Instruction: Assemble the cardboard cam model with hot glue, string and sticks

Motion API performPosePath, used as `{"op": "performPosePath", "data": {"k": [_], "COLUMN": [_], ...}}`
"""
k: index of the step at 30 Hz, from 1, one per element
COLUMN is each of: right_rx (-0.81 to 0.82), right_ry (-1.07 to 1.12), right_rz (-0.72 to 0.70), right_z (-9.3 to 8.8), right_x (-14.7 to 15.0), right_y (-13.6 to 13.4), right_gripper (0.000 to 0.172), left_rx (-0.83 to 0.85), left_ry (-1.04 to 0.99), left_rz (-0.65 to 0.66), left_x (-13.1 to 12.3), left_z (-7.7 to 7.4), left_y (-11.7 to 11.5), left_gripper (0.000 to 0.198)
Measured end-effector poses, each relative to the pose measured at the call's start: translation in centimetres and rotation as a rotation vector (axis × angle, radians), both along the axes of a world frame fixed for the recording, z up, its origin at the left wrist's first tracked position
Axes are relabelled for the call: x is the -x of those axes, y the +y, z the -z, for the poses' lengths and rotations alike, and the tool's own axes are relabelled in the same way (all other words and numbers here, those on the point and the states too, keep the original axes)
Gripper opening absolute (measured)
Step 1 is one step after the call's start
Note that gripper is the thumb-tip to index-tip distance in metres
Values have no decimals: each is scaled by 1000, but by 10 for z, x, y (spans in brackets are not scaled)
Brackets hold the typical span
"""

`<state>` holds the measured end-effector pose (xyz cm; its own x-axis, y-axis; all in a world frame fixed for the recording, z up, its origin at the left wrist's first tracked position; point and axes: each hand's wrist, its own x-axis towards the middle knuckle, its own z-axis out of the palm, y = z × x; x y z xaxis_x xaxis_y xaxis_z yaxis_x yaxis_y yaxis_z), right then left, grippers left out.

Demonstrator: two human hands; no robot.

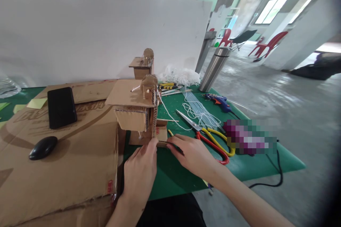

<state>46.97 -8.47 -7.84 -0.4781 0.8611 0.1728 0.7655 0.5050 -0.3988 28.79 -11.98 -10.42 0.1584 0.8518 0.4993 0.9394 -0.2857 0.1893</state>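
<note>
A cardboard model (130,92) stands in front of me at the table's near side. It has an upright wall, a box under a flat top, and a round cardboard wheel (149,82) with a white string (170,111) trailing right. My left hand (141,166) is closed at the near edge of its cardboard base (161,134), thumb and fingertips pinching by the foot of the upright. My right hand (191,154) pinches the same edge farther right, fingers curled; the fingertips are partly hidden. Scissors (205,131) with red and yellow handles lie right beside my right hand.
Left is a large cardboard sheet (74,170) bearing a black phone (61,107) and mouse (43,148). A similar cardboard piece (141,67) stands behind. Rightward are glue sticks (197,104), a blue glue gun (220,102), a steel flask (215,69), and a blurred purple item (242,138) near the edge.
</note>
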Motion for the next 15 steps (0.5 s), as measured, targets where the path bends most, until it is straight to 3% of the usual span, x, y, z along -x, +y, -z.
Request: {"op": "performPosePath", "data": {"k": [2,5,15], "right_rx": [-7,-14,-28], "right_ry": [-10,-21,-22], "right_rz": [1,10,25], "right_z": [0,-1,-1], "right_x": [0,1,2], "right_y": [0,0,2], "right_gripper": [20,19,17], "left_rx": [-4,28,63], "left_ry": [66,199,280], "left_rz": [34,66,72], "left_x": [1,3,7], "left_z": [0,-1,-3], "left_y": [-2,-1,11], "left_gripper": [46,59,58]}}
